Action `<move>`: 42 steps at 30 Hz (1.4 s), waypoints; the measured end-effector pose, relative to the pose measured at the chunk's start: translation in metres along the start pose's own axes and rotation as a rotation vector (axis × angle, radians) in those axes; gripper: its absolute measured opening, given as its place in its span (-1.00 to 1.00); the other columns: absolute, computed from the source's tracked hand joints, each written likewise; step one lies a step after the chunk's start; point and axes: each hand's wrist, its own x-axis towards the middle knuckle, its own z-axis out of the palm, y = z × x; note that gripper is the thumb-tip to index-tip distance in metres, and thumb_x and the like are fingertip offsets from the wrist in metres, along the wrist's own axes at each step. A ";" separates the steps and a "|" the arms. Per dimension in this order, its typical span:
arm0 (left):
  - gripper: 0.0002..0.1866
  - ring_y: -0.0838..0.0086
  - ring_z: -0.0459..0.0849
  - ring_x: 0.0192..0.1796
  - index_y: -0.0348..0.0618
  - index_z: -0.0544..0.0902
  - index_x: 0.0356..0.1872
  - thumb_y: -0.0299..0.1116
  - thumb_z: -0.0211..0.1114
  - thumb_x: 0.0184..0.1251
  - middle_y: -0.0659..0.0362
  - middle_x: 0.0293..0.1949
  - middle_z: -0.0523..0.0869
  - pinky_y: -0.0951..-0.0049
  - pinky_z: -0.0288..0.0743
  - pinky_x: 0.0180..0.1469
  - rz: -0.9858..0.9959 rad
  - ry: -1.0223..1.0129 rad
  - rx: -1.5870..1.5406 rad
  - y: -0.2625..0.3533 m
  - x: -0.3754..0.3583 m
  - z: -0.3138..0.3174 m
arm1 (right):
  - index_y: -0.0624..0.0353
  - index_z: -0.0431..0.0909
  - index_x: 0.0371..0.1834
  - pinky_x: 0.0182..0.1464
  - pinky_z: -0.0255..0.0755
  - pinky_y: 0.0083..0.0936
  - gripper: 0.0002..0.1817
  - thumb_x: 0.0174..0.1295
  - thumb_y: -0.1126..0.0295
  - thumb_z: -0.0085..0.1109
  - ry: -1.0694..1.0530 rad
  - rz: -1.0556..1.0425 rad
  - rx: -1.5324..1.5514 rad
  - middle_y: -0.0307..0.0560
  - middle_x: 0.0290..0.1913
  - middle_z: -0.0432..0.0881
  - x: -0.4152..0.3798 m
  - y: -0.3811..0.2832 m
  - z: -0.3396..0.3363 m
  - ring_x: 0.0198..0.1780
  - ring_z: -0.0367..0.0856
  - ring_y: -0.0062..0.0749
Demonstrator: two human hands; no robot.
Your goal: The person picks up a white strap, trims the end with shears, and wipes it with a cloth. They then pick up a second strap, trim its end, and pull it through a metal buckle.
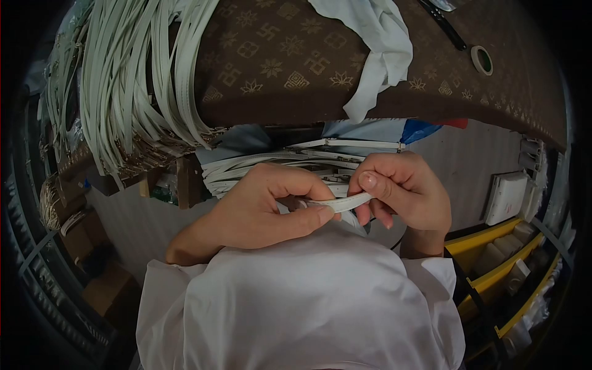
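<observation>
In front of my chest, both hands hold one white stitched strap (348, 202). My left hand (271, 206) pinches it between thumb and fingers. My right hand (404, 191) has its thumb and index finger closed on the strap's other side, with the lower fingers curled beneath. The strap bends slightly between the two hands. Just beyond them lies a stack of white straps (231, 172) with small metal parts, partly hidden by my left hand.
Many pale straps (135, 80) hang over the left of the patterned brown cloth (265, 55). On that cloth lie a white cloth (385, 55), a tape roll (481, 60) and a black tool (447, 26). Yellow bins (487, 237) stand at the lower right.
</observation>
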 end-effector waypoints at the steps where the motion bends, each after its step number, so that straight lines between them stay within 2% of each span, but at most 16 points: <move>1: -0.91 0.75 0.45 -0.43 -0.25 0.62 -0.35 -0.47 0.20 0.18 0.31 -0.47 0.61 0.70 0.31 -0.40 0.008 -0.007 0.006 0.001 0.000 0.000 | 0.28 0.50 -0.39 -0.69 0.13 -0.77 -0.78 0.32 0.38 -0.07 0.011 0.002 -0.039 -0.21 -0.61 0.55 0.000 0.000 0.000 -0.73 0.28 -0.76; 5: -0.92 0.77 0.43 -0.47 -0.25 0.62 -0.39 -0.46 0.22 0.17 0.33 -0.51 0.58 0.70 0.28 -0.45 -0.036 0.064 0.118 0.003 0.002 -0.001 | 0.35 0.54 -0.38 -0.53 0.31 -0.73 -0.78 0.27 0.40 -0.02 0.141 -0.153 -0.204 -0.14 -0.53 0.58 -0.001 -0.004 0.003 -0.59 0.46 -0.63; 7: -0.92 0.76 0.42 -0.50 -0.28 0.61 -0.39 -0.48 0.20 0.19 0.32 -0.52 0.55 0.72 0.26 -0.49 -0.008 0.139 0.046 -0.003 0.002 0.001 | 0.34 0.56 -0.36 -0.38 0.35 -0.66 -0.84 0.22 0.45 0.05 0.200 -0.276 -0.522 -0.15 -0.44 0.59 0.003 -0.013 -0.009 -0.43 0.51 -0.56; 9: -0.91 0.76 0.42 -0.50 -0.29 0.60 -0.37 -0.49 0.18 0.21 0.32 -0.51 0.55 0.73 0.26 -0.49 0.003 0.190 0.001 -0.001 0.001 0.002 | 0.30 0.55 -0.38 -0.44 0.34 -0.59 -0.93 0.13 0.51 0.14 0.625 -0.605 -0.685 -0.09 -0.47 0.55 0.012 -0.018 -0.015 -0.50 0.49 -0.41; 14: -0.87 0.76 0.41 -0.48 -0.32 0.58 -0.28 -0.47 0.13 0.28 0.31 -0.50 0.53 0.74 0.25 -0.46 0.065 0.354 -0.142 0.000 0.001 0.003 | 0.29 0.57 -0.36 -0.38 0.39 -0.51 -0.89 0.07 0.48 0.17 1.132 -0.688 -0.981 -0.04 -0.39 0.57 0.035 -0.044 -0.071 -0.42 0.53 -0.30; 15: -0.86 0.77 0.38 -0.48 -0.31 0.58 -0.26 -0.45 0.12 0.29 0.33 -0.50 0.52 0.75 0.24 -0.46 0.097 0.351 -0.160 0.000 0.002 0.003 | 0.29 0.57 -0.36 -0.38 0.39 -0.51 -0.89 0.07 0.48 0.17 1.110 -0.691 -0.972 -0.04 -0.39 0.57 0.043 -0.048 -0.089 -0.42 0.53 -0.30; 17: -0.84 0.78 0.36 -0.48 -0.30 0.58 -0.24 -0.43 0.11 0.30 0.34 -0.50 0.50 0.76 0.22 -0.45 0.120 0.396 -0.173 0.002 -0.001 0.003 | 0.27 0.58 -0.31 -0.27 0.40 -0.40 -0.84 0.07 0.43 0.18 1.267 -0.799 -1.516 -0.01 -0.31 0.56 0.061 -0.050 -0.120 -0.30 0.52 -0.18; 18: -0.84 0.79 0.33 -0.49 -0.28 0.58 -0.22 -0.42 0.11 0.31 0.36 -0.51 0.48 0.75 0.19 -0.47 0.107 0.382 -0.147 0.004 -0.002 0.003 | 0.27 0.58 -0.31 -0.27 0.40 -0.40 -0.84 0.07 0.43 0.18 1.239 -0.818 -1.494 -0.01 -0.31 0.56 0.065 -0.049 -0.122 -0.30 0.52 -0.18; 20: -0.83 0.81 0.25 -0.50 -0.26 0.57 -0.18 -0.41 0.10 0.32 0.40 -0.53 0.42 0.74 0.12 -0.50 0.111 0.378 -0.114 0.007 -0.003 0.006 | 0.25 0.59 -0.27 -0.20 0.38 -0.31 -0.80 0.07 0.39 0.18 1.220 -0.541 -1.603 0.01 -0.29 0.54 0.071 -0.050 -0.126 -0.21 0.48 -0.11; 28: -0.83 0.82 0.24 -0.51 -0.27 0.56 -0.15 -0.43 0.09 0.32 0.40 -0.51 0.42 0.76 0.11 -0.50 0.107 0.384 -0.158 0.006 -0.007 0.003 | 0.29 0.47 -0.35 -0.30 0.38 -0.36 -0.89 0.21 0.46 0.00 1.259 -0.573 -1.775 0.01 -0.35 0.52 0.055 -0.039 -0.105 -0.32 0.51 -0.15; 30: -0.82 0.81 0.23 -0.51 -0.27 0.56 -0.14 -0.44 0.08 0.32 0.40 -0.51 0.41 0.76 0.11 -0.50 0.095 0.388 -0.146 0.008 -0.006 0.003 | 0.30 0.41 -0.37 -0.37 0.38 -0.45 -0.86 0.27 0.45 -0.07 1.292 -0.424 -1.090 0.02 -0.39 0.50 0.045 -0.042 -0.079 -0.42 0.50 -0.25; 31: -0.82 0.79 0.28 -0.52 -0.28 0.57 -0.17 -0.43 0.09 0.31 0.37 -0.55 0.43 0.74 0.14 -0.50 0.099 0.413 -0.151 0.008 -0.005 0.004 | 0.30 0.41 -0.37 -0.37 0.38 -0.45 -0.86 0.27 0.45 -0.07 1.288 -0.422 -1.090 0.02 -0.39 0.50 0.039 -0.038 -0.067 -0.42 0.50 -0.25; 33: -0.83 0.77 0.33 -0.53 -0.28 0.58 -0.20 -0.42 0.09 0.30 0.35 -0.59 0.45 0.72 0.18 -0.50 0.101 0.441 -0.157 0.008 -0.003 0.006 | 0.30 0.42 -0.21 -0.45 0.32 -0.54 -0.83 0.30 0.41 -0.07 0.929 -0.688 -0.410 0.03 -0.45 0.48 0.027 -0.028 -0.041 -0.50 0.46 -0.35; 37: -0.83 0.77 0.42 -0.45 -0.30 0.56 -0.17 -0.45 0.10 0.29 0.31 -0.49 0.53 0.75 0.28 -0.43 0.123 0.466 -0.133 0.011 -0.005 0.006 | 0.26 0.48 -0.06 -0.50 0.26 -0.58 -0.74 0.23 0.38 0.06 0.879 -0.701 -0.582 -0.04 -0.51 0.44 0.020 -0.001 0.008 -0.52 0.40 -0.43; 39: -0.82 0.76 0.48 -0.38 -0.31 0.55 -0.14 -0.49 0.10 0.29 0.30 -0.41 0.57 0.76 0.35 -0.37 0.111 0.453 -0.151 0.010 -0.005 0.005 | 0.17 0.52 0.02 -0.53 0.22 -0.58 -0.60 0.08 0.34 0.21 0.590 -0.786 -0.955 -0.15 -0.55 0.40 0.018 0.005 0.015 -0.55 0.33 -0.45; 42: -0.83 0.75 0.49 -0.38 -0.33 0.55 -0.15 -0.49 0.11 0.28 0.27 -0.39 0.58 0.75 0.36 -0.38 0.173 0.462 -0.186 0.004 -0.005 0.004 | 0.11 0.59 -0.04 -0.56 0.21 -0.59 -0.56 -0.08 0.30 0.31 0.638 -0.817 -1.094 -0.21 -0.57 0.36 0.021 0.012 0.026 -0.57 0.28 -0.47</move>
